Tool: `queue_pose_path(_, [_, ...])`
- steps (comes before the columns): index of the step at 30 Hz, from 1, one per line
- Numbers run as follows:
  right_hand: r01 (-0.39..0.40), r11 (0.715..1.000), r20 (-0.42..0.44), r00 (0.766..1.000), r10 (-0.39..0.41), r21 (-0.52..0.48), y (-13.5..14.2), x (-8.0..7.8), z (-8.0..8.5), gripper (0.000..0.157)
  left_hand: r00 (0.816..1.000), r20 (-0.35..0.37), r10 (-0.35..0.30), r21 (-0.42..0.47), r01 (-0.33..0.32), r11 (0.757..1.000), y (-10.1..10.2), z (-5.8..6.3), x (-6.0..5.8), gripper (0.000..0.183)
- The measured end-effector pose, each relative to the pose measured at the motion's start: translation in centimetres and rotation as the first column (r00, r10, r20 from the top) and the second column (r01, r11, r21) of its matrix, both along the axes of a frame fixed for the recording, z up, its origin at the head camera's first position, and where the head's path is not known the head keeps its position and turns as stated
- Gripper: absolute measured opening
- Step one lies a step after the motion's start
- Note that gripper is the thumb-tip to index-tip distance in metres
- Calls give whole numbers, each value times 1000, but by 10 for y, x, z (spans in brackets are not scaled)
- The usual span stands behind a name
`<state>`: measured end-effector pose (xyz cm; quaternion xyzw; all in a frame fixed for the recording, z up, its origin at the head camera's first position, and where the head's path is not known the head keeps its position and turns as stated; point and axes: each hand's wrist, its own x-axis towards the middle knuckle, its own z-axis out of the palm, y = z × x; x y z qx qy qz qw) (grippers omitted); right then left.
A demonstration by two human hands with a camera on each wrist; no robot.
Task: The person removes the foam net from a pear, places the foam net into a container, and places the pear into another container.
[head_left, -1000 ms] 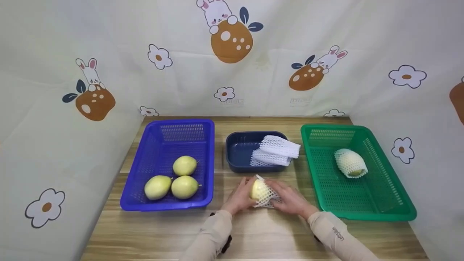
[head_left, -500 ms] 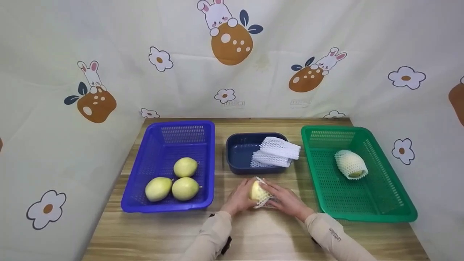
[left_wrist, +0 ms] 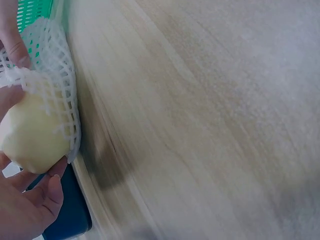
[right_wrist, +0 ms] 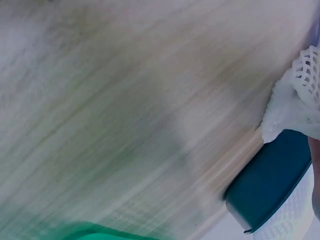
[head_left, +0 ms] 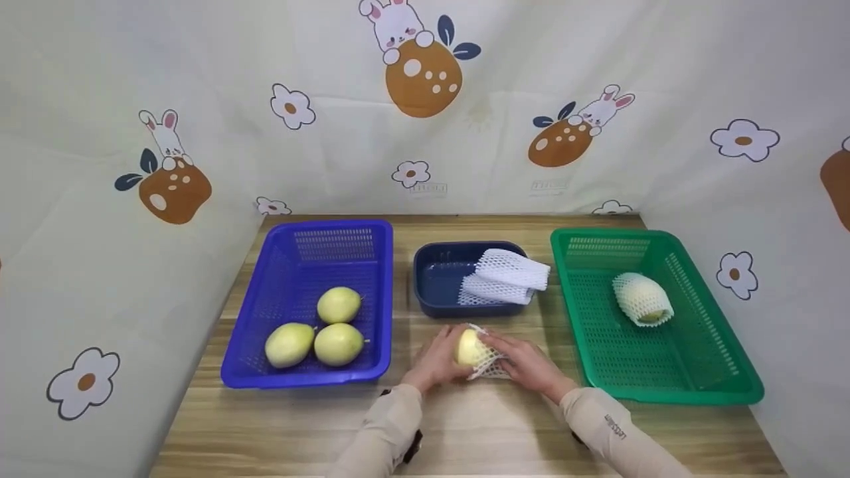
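A pale yellow pear (head_left: 467,349) sits partly inside a white foam net sleeve (head_left: 490,369) between the two hands, just above the wooden table. My left hand (head_left: 437,360) holds the pear's bare left side, with thumb and fingers around it. My right hand (head_left: 529,365) pinches the net on the other side. In the left wrist view, the pear's bare end (left_wrist: 35,135) faces the left fingers, and the loose mesh (left_wrist: 47,42) extends away beyond it. The right wrist view catches only the net's edge (right_wrist: 287,112) and a sliver of finger.
A blue basket (head_left: 242,345) with three pears (head_left: 339,344) stands at left. Behind the hands is a navy tray (head_left: 431,310) with white foam nets (head_left: 511,269) hanging over its right rim. On the right, a green basket (head_left: 671,397) contains a netted pear (head_left: 641,299).
The right fingers have shifted left over the net, then drawn back slightly. The pear has moved a little left with the left hand. Baskets and tray keep their places.
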<state>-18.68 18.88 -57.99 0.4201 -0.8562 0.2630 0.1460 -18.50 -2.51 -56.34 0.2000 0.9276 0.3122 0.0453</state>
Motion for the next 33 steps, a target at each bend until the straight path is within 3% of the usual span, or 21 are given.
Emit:
queue_pose_path(7, [6, 999, 23, 1000, -7, 49, 0, 1, 6, 56, 999, -24, -22, 39, 23, 999, -4, 0, 1, 70])
queue_pose_path(14, [38, 996, -17, 999, -37, 86, 3, 2, 9, 61, 1000, -7, -15, 41, 16, 999, -11, 6, 3, 71])
queue_pose_path(21, [65, 994, -89, 994, -58, 82, 7, 1, 9, 58, 999, -40, 15, 33, -14, 999, -18, 9, 2, 76])
queue_pose_path(27, [122, 990, -143, 984, -111, 77, 10, 1, 14, 53, 995, -85, 45, 32, -43, 999, -23, 20, 5, 75])
queue_pose_path(33, [146, 987, -190, 973, -132, 63, 12, 0, 34, 50, 990, -110, 85, 41, -81, 996, -32, 39, 7, 76])
